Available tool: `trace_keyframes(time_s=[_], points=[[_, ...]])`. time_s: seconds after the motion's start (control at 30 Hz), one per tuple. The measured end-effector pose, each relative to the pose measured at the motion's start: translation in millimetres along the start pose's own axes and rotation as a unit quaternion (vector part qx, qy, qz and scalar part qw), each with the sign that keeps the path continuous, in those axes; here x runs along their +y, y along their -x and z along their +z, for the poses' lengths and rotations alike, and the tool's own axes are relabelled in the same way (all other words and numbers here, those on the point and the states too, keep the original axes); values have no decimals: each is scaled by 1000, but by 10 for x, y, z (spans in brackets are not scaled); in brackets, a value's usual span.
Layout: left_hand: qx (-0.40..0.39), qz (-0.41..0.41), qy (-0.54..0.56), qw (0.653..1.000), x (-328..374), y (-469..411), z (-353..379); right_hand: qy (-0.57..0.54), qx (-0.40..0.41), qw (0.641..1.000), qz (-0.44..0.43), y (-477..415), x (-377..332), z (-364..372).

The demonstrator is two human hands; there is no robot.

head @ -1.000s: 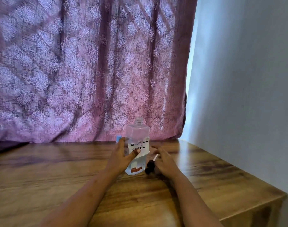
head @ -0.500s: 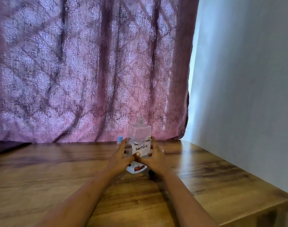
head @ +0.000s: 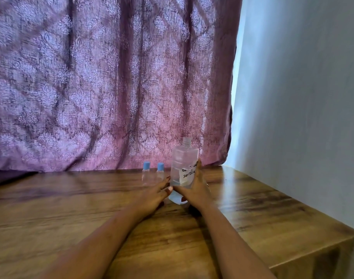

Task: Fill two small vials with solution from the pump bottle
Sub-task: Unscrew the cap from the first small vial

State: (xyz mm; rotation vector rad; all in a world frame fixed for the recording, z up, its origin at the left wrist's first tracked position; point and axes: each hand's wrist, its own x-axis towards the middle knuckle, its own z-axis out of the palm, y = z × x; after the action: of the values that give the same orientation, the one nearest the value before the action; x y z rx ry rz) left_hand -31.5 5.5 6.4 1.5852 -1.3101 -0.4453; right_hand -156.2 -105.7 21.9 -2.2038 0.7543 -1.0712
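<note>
Now that the left grip [head: 155, 191] has let go of the pump bottle [head: 183, 166], the right grip [head: 195, 185] holds it alone, fingers curled round its right face and partly over the handwritten label [head: 189, 173]. Half a second ago both grips clasped it.

Left grip: open and slack, fingers straight, stretched toward the far left of the bottle. Thumb lies just beside the bottle's base. Blur hides whether a fingertip touches a vial.

Bottle: leaning slightly, near the middle of the worktop [head: 252, 218]. Base is hidden by the hands, so resting or lifted, cannot tell. Neck [head: 186, 141] is bare thread with no pump head on it. Liquid is clear and the level is hard to read.

Left vial [head: 146, 175] and right vial [head: 160, 175]: upright, side by side, just left of the bottle and a little farther back. Blue caps [head: 146, 165] are on both. A second ago only one cap showed behind the left grip.

Beyond: purple curtain [head: 111, 87] along the far edge, pale wall [head: 303, 97] to the right.

Judgement: passing the bottle to one grip frees the left for a vial. Nothing looks filled yet. Uncapping comes next and is awkward single-handed. With the neck open this looks like a pour into a narrow mouth, so there is a risk of spilling.
</note>
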Motion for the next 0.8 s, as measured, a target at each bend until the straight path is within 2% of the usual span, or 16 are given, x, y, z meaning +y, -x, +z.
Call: trace_keyframes(time_s=[0.13,0.3,0.37,0.47,0.57,0.67,0.8], points=[[27,8,-67,997,-26,-18,-7,-1,12,1000,2,-11,66,-22],[109,50,-53,991,-25,-30,-23,-18,16,1000,8,-6,90,-36],[143,62,-58,986,-16,-18,-41,19,27,999,2,-2,77,-42],[181,74,-62,979,-19,-7,-70,51,98,994,-21,4,-33,-34],[206,82,-75,972,-11,-21,-105,20,173,982,-79,4,-241,-14],[223,91,-64,968,4,-21,-129,-39,180,977,-103,9,-465,79],[241,99,-72,963,5,-16,-167,30,209,972,-102,45,-613,262]])
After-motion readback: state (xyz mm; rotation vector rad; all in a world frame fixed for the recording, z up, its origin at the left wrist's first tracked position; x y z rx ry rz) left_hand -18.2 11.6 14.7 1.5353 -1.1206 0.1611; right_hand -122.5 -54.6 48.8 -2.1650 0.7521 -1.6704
